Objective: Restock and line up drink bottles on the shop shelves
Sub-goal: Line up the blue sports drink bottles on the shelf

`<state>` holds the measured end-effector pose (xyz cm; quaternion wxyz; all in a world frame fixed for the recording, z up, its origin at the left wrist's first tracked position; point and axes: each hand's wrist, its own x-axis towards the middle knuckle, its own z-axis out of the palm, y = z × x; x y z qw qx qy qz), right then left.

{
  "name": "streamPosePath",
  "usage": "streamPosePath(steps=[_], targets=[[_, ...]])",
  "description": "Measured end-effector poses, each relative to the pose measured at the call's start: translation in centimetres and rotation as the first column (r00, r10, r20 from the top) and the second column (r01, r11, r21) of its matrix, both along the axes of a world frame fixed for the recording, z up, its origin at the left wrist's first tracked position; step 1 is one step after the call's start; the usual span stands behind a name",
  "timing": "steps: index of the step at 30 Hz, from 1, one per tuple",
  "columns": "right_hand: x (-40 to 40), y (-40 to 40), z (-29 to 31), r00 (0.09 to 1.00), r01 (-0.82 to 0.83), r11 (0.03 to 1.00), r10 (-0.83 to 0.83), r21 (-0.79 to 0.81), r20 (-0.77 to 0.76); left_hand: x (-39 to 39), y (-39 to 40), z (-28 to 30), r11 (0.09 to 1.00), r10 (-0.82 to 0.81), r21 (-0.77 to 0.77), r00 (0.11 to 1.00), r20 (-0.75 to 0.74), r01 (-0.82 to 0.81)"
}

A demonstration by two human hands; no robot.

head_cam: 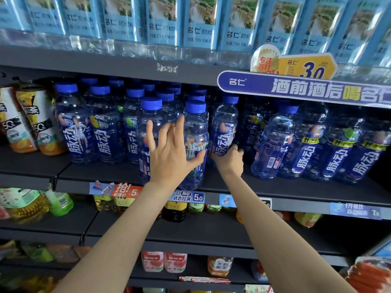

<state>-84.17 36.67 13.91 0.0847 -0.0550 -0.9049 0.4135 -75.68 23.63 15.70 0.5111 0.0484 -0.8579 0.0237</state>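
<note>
The left hand (171, 157), fingers spread and released, rests against two front blue-capped bottles (195, 144) on the middle shelf (296, 191); the right hand (229, 158) grips a third bottle's (224, 132) base. Full, smooth, likely heavy: grasp mid-body.

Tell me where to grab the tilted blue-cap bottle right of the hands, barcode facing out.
Grip the tilted bottle round its mid-body, just above the barcode, coming from the open shelf front. It leans left towards the gap, neighbours crowd its right, and the narrow neck under the cap gives less control.
</note>
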Motion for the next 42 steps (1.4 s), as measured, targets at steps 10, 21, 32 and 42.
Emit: streamPosePath(steps=[10, 21, 32, 42], targets=[[2.7, 3.5, 2.0, 0.878, -0.047, 0.99, 0.105, 0.133, -0.468, 0.3, 0.2, 0.2, 0.999, -0.04, 0.023, 0.999, 0.014, 0.04], [6.2, -0.4, 3.3, 0.782, -0.615, 0.782, 0.587, -0.104, -0.208, 2.8, -2.0, 0.0, 0.778, -0.191, 0.559, 0.956, -0.224, 0.287], [5.4, 2.0, 2.7, 0.903, -0.395, 0.918, 0.385, -0.015, -0.189, 4.1, -2.6, -0.7, 0.615, -0.249, 0.777, 0.968, 0.032, 0.132], [4.0, 4.5, 3.3, 0.946, -0.3, 0.951, 0.307, 0.076, -0.107, 2.5, 0.0, -0.7, 0.622, -0.384, 0.749, 0.922, 0.04, 0.227]])
